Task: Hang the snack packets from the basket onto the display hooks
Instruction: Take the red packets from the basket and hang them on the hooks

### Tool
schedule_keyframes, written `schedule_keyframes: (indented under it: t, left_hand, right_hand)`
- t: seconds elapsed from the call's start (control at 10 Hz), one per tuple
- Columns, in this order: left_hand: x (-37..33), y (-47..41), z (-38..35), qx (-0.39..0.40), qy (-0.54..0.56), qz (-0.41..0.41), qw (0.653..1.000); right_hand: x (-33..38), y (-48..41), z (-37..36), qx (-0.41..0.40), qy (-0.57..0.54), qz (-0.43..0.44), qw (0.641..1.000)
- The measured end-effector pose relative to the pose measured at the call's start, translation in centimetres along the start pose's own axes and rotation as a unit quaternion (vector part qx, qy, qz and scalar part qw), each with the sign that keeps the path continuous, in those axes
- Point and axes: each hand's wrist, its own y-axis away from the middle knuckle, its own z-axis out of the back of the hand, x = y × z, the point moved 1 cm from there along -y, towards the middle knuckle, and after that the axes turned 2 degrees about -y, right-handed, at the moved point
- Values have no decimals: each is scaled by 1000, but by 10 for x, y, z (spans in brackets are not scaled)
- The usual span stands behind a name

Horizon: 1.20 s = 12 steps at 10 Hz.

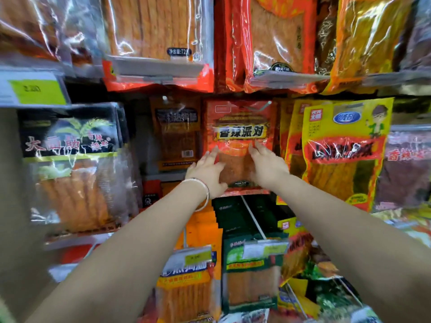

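Red plastic snack packet [240, 127] read "香辣派对"; left hand [207, 170] and right hand [268, 166] pressed flat against it, fingers nearly straight.

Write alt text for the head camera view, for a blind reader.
A left hand and a right hand press a red snack packet against a crowded shop display. A yellow packet hangs to its right, a black packet to its left.

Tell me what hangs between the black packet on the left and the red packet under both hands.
In the head view, an orange packet with a barcode hangs between the black packet and the red packet, set further back.
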Motion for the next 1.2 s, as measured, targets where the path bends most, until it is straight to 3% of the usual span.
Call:
schedule_keyframes:
  t: [0.1, 0.2, 0.3, 0.4, 0.5, 0.6, 0.7, 0.8, 0.9, 1.0, 1.2]
  left_hand:
    - [-8, 32, 11, 27, 93, -8, 995]
    - [-23, 87, 12, -48, 196, -17, 979]
    - [-35, 167, -9, -95, 328, 2, 940]
    - [-45, 266, -60, 22, 381, 39, 923]
    - [-57, 390, -126, 159, 390, 159, 893]
    - [-69, 509, -169, 293, 380, 271, 834]
    - [-80, 652, -194, 376, 361, 397, 756]
    - [-85, 740, -193, 445, 344, 451, 693]
    - [-81, 805, -190, 379, 348, 552, 656]
    - [-69, 842, -188, 306, 339, 646, 612]
    - [0, 886, -183, 266, 372, 707, 540]
  right_hand:
    - [6, 38, 12, -16, -72, -5, 997]
    - [13, 100, 10, -46, -169, -5, 985]
    - [16, 178, -14, -14, -247, -21, 969]
    - [20, 269, -61, 97, -270, -12, 958]
    - [32, 369, -118, 250, -299, -35, 920]
    - [53, 471, -169, 392, -300, -76, 867]
    - [82, 570, -199, 488, -299, -129, 810]
    - [113, 645, -212, 597, -281, -149, 736]
    - [145, 686, -215, 660, -257, -90, 700]
    - [181, 692, -221, 690, -226, -21, 687]
    - [279, 642, -248, 703, -215, -76, 674]
